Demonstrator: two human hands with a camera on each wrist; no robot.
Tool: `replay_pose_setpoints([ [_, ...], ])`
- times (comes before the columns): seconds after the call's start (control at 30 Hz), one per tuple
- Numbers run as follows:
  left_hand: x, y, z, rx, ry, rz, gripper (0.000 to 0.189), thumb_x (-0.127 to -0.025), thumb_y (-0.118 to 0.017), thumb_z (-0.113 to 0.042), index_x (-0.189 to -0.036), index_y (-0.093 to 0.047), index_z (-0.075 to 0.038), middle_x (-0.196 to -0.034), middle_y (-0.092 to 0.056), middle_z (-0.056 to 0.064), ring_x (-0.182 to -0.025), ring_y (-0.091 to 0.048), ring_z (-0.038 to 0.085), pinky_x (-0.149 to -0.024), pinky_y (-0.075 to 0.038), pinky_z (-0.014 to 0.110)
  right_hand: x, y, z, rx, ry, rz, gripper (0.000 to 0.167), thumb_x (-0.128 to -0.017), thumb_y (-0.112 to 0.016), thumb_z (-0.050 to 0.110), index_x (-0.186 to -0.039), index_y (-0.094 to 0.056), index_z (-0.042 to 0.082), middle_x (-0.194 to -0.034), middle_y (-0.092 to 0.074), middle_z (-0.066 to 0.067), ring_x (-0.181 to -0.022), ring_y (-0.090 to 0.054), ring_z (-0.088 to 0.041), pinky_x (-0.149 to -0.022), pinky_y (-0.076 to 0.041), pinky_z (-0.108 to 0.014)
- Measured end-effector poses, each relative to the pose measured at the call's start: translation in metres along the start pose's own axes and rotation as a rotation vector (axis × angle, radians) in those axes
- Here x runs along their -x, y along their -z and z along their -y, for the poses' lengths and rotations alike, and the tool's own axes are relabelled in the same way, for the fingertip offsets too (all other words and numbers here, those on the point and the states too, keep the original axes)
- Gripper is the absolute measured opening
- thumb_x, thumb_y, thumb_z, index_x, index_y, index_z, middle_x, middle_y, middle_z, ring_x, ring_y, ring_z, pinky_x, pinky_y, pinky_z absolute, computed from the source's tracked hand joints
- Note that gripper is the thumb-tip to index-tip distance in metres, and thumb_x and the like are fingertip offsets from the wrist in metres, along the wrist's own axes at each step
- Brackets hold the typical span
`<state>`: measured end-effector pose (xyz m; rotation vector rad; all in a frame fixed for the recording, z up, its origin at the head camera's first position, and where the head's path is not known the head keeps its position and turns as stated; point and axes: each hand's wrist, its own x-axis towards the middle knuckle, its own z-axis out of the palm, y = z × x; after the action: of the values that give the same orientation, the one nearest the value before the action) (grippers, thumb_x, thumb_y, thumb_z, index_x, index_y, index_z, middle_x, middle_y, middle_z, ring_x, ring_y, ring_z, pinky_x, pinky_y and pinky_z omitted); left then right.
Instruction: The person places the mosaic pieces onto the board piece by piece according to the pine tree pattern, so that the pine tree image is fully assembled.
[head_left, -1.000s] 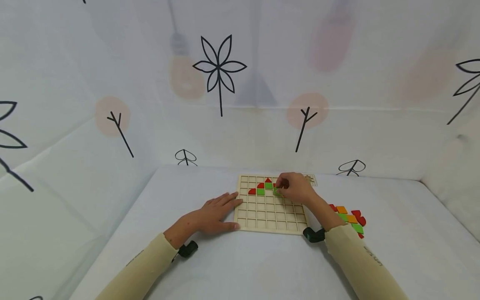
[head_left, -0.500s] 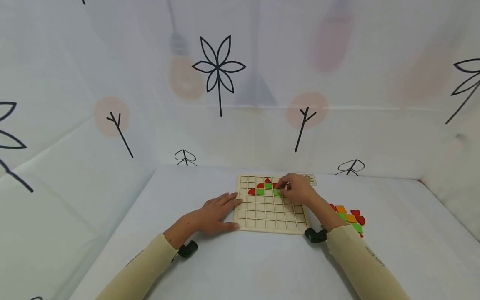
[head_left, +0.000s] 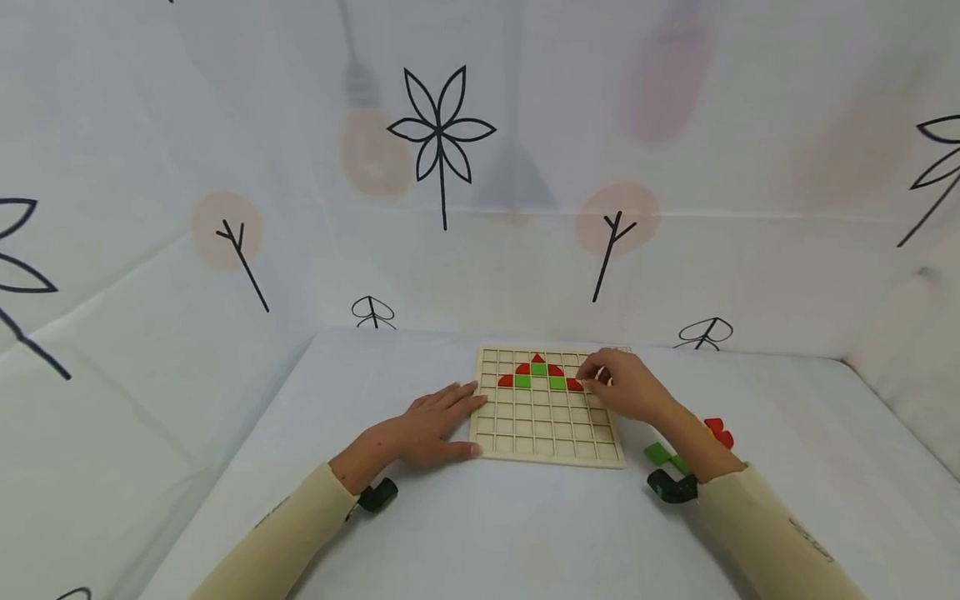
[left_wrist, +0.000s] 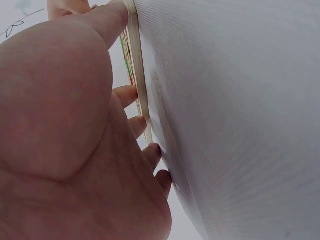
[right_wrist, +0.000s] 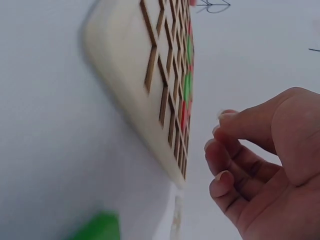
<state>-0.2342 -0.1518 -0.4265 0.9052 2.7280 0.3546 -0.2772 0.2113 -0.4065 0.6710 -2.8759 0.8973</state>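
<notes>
A wooden grid board (head_left: 540, 429) lies on the table, with red and green pieces set in its upper cells in a stepped shape. My left hand (head_left: 435, 427) rests against its left edge; in the left wrist view its fingertips (left_wrist: 136, 127) lie along the board's side. My right hand (head_left: 626, 383) hovers over the board's right side, beside a red quarter-round piece (head_left: 573, 385) at the end of the lower coloured row. In the right wrist view its fingers curl loosely near the thumb, apart from the board, with nothing visible between them.
Green pieces (head_left: 657, 452) and red pieces (head_left: 717, 429) lie right of the board, partly hidden by the right forearm. A patterned card (head_left: 621, 349) shows behind the right hand. White printed cloth (head_left: 510, 275) hangs at the back.
My right hand has moved to the right, uncovering more of the coloured pieces, including the red one at the right end of the lower row. My left hand has stayed in place.
</notes>
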Motion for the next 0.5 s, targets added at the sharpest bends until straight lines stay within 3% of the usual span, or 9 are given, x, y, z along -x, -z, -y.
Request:
replay_pose_setpoints([
  [0.2, 0.000, 0.000, 0.001, -0.014, 0.015, -0.005, 0.083, -0.104, -0.058, -0.062, -0.171, -0.024, -0.028, -0.179, -0.012, -0.002, -0.165, -0.011, 0.029, -0.127, -0.022, 0.059, 0.025, 0.018, -0.011, 0.066, 0.015, -0.027, 0.010, -0.098, -0.071, 0.001, -0.105, -0.077, 0.006, -0.099, -0.071, -0.001, -0.085, -0.060, -0.018, -0.067, -0.051, -0.030],
  [0.5, 0.000, 0.001, 0.000, -0.012, 0.001, -0.008, 0.081, -0.104, -0.058, -0.060, -0.170, -0.025, -0.028, -0.179, -0.013, -0.001, -0.165, -0.011, 0.030, -0.127, -0.023, 0.058, 0.056, 0.041, -0.035, 0.144, -0.068, -0.035, 0.011, -0.095, -0.077, 0.007, -0.106, -0.079, 0.005, -0.094, -0.069, 0.001, -0.082, -0.057, -0.018, -0.063, -0.049, -0.027],
])
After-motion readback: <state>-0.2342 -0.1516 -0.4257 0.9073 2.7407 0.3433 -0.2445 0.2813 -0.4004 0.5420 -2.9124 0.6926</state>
